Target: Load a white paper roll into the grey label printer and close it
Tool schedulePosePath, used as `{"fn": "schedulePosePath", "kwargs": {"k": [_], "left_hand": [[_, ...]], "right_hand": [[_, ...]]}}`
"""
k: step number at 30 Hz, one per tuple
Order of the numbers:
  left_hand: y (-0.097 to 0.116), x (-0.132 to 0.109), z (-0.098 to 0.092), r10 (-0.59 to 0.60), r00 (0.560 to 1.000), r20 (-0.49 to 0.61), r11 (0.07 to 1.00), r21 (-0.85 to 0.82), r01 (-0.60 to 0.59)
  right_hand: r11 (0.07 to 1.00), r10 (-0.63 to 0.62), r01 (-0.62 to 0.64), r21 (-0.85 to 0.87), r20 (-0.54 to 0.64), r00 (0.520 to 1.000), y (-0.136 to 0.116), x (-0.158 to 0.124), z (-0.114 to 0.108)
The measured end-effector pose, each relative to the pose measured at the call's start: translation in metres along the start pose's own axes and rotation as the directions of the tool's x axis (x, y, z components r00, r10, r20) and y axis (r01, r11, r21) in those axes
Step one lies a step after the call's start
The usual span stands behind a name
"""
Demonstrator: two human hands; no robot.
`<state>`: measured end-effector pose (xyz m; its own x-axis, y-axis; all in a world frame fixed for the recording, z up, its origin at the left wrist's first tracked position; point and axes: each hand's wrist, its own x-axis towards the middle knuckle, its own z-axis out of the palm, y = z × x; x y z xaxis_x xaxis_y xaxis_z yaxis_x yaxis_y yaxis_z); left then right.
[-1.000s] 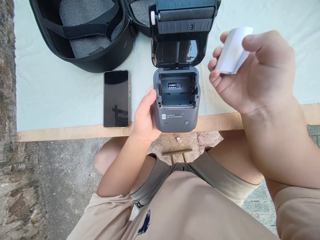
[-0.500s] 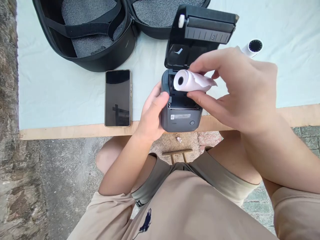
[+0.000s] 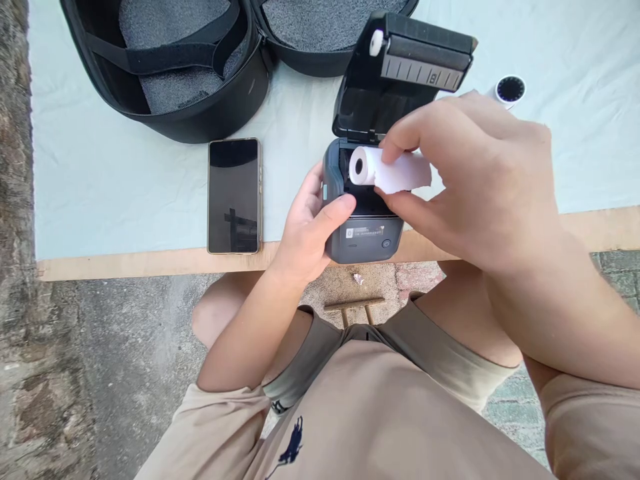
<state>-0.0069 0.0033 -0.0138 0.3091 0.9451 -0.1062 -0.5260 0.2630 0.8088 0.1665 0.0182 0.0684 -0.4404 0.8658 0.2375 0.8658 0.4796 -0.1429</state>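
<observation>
A dark grey label printer point(image 3: 367, 241) sits at the table's front edge, its black lid point(image 3: 370, 103) swung up and back. My left hand point(image 3: 315, 220) grips the printer's left side, with the thumb over the rim of the paper bay. Between the thumb and fingers of my right hand point(image 3: 480, 173) is a small white paper roll point(image 3: 403, 172), held at the mouth of the bay. The roll lies sideways, its dark core facing left and a torn paper flap hanging over its front. The roll's right end is partly covered by my fingers.
A phone point(image 3: 234, 197) lies left of the printer. Behind it stands an open black zip case point(image 3: 200, 113) with grey foam and a strap. Another white roll with a dark core point(image 3: 510, 91) is at the right, beyond my right hand. The table's wooden edge point(image 3: 150, 263) runs along the front.
The paper roll has levelled, with its loose flap now draped down its front. My left thumb has slid further over the bay's rim, and the printer has turned slightly.
</observation>
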Motion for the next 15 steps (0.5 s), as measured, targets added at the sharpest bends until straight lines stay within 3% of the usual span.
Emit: {"fn": "schedulePosePath", "kwargs": {"k": [6, 11, 15], "left_hand": [[0.0, 0.0, -0.001, -0.03, 0.999, 0.012, 0.999, 0.014, 0.03], [-0.001, -0.001, -0.002, 0.009, 1.0, 0.016, 1.0, 0.007, -0.009], [0.0, -0.001, 0.0, -0.001, 1.0, 0.016, 1.0, -0.007, 0.001]], "right_hand": [[0.999, 0.032, -0.032, -0.007, 0.05, 0.998, -0.003, 0.002, 0.007], [0.993, -0.055, 0.044, 0.109, 0.097, 0.994, 0.003, 0.002, 0.014], [0.994, -0.046, 0.045, 0.096, 0.01, 0.999, 0.005, 0.001, 0.014]]}}
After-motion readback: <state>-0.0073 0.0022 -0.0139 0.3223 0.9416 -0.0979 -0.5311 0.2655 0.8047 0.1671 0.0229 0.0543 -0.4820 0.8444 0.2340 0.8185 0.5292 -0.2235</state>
